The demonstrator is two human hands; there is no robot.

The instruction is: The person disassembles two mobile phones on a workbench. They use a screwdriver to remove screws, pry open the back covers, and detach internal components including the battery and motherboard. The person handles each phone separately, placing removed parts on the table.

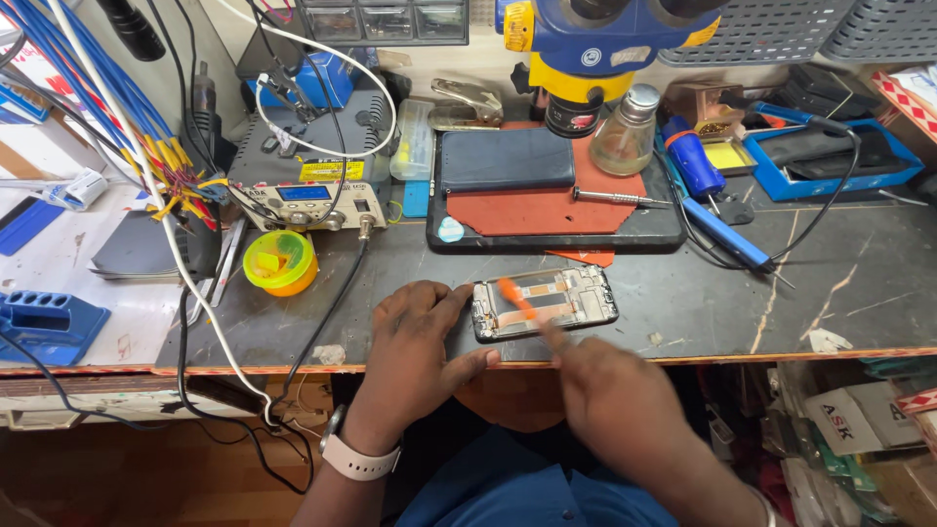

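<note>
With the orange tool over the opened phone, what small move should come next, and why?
Probably keep working the orange tool along the opened phone with light strokes: the right hand has its tip over the exposed interior, and the left hand braces the phone's left edge on the bench.

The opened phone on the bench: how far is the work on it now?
Done: the phone lies open, its inner parts exposed. In hand: the left hand steadies its edge while the right hand works an orange tool inside. Left: it is still unclosed; no cover is fitted.
</note>
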